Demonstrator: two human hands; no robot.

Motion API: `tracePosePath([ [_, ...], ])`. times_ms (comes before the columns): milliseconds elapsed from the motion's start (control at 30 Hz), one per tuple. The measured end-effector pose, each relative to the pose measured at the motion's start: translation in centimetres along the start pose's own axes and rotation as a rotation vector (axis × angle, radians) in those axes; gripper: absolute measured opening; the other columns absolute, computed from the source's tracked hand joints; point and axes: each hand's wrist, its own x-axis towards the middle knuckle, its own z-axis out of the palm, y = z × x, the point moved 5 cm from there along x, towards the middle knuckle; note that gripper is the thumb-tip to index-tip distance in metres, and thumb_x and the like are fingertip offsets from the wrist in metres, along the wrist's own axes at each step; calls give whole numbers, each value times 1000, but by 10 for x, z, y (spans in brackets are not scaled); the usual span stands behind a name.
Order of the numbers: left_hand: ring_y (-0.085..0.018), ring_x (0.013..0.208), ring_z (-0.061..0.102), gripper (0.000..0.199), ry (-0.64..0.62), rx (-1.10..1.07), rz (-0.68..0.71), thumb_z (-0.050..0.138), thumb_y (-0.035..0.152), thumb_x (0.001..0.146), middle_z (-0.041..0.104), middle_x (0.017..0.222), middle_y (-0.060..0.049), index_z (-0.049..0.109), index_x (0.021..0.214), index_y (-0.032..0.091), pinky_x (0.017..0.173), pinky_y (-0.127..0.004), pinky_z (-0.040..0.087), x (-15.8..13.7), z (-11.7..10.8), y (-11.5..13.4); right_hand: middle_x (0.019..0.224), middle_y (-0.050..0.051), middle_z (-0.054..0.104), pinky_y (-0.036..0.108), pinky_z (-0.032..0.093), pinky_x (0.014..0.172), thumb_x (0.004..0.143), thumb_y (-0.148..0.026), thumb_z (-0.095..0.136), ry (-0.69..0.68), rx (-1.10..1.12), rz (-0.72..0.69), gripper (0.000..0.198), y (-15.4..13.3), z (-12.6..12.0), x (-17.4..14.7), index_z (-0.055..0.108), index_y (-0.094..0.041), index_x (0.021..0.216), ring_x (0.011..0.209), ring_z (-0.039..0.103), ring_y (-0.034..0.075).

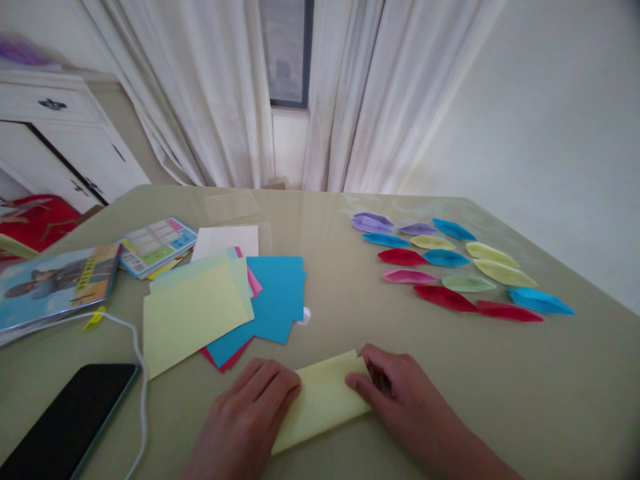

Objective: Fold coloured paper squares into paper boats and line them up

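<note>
A pale yellow sheet of paper (323, 399), folded into a strip, lies on the table near its front edge. My left hand (250, 413) rests over the strip's left end, fingers bent and pressed together on it. At the right end, my right hand (400, 383) pinches the paper's far corner between thumb and fingers. Beyond my left hand, loose sheets overlap in a pile: a yellow sheet (197, 310) on top, a blue sheet (280, 287) beside it. Several folded paper boat shapes, among them a red one (445, 298), lie in rows at the right.
A phone (70, 420) and a white cable (143, 400) lie at the left front. Behind them are a magazine (55, 287) and a colourful booklet (159, 245). A white round piece (304, 316) sits by the blue sheet. White curtains (200, 87) hang past the table's far edge.
</note>
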Motion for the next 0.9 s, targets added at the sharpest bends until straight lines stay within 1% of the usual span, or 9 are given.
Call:
tracePosePath([
  [100, -18, 87, 73, 38, 1, -5, -26, 41, 37, 114, 76, 95, -2, 76, 101, 28, 82, -26, 62, 1, -2, -2, 70, -2, 66, 28, 34, 60, 103, -45, 59, 12, -69, 7, 32, 2, 2, 2, 58, -24, 80, 65, 61, 19],
  [200, -19, 96, 76, 36, 54, -4, -18, 44, 38, 113, 79, 105, -3, 77, 102, 29, 88, -26, 64, 4, -14, 1, 70, -1, 67, 28, 34, 60, 103, -45, 59, 32, -107, -5, 33, 2, 5, 3, 54, -24, 78, 64, 61, 19],
  [267, -20, 101, 78, 34, 40, 31, 74, 47, 43, 112, 82, 110, -4, 78, 108, 29, 92, -27, 64, 4, -21, 10, 70, -1, 66, 29, 34, 60, 104, -44, 58, 35, -111, -20, 33, 2, 6, 3, 53, -25, 77, 63, 61, 19],
  [333, -21, 102, 79, 34, 21, 116, 212, 51, 47, 110, 84, 112, -4, 75, 125, 28, 95, -27, 64, -1, -24, 22, 70, 0, 67, 29, 35, 61, 104, -44, 57, 35, -105, -36, 32, 1, 5, 3, 53, -25, 78, 63, 62, 20],
  [467, -21, 111, 79, 35, -24, 361, 354, 49, 29, 110, 82, 125, -4, 70, 138, 26, 97, -27, 64, -19, -12, 34, 68, 0, 66, 29, 36, 59, 104, -45, 56, 57, -111, -48, 34, -2, 2, 1, 52, -25, 77, 61, 62, 20],
  [533, -22, 117, 77, 41, -34, 448, 366, 45, 20, 108, 79, 133, -5, 69, 140, 26, 96, -26, 65, -27, -5, 36, 67, 0, 65, 29, 35, 57, 105, -47, 54, 66, -117, -53, 37, -3, 1, -1, 52, -25, 75, 59, 60, 19],
  [667, -23, 121, 75, 49, -75, 546, 395, 41, 13, 103, 74, 142, -6, 67, 143, 21, 91, -27, 67, -36, -1, 39, 64, 0, 63, 30, 34, 55, 106, -49, 53, 81, -127, -72, 39, -4, 0, -3, 52, -25, 75, 55, 57, 18],
  [800, -26, 120, 76, 46, -123, 600, 445, 43, 14, 102, 71, 145, -10, 69, 140, 16, 88, -30, 69, -43, 0, 41, 62, -1, 62, 30, 35, 53, 106, -52, 52, 101, -135, -80, 41, -4, 1, -5, 53, -26, 75, 53, 55, 18],
  [900, -25, 121, 75, 45, -112, 547, 398, 47, 16, 102, 72, 145, -8, 67, 142, 21, 91, -29, 68, -46, -1, 40, 62, 0, 62, 30, 36, 53, 106, -55, 50, 102, -128, -68, 44, -3, 2, -6, 53, -26, 74, 53, 55, 18],
])
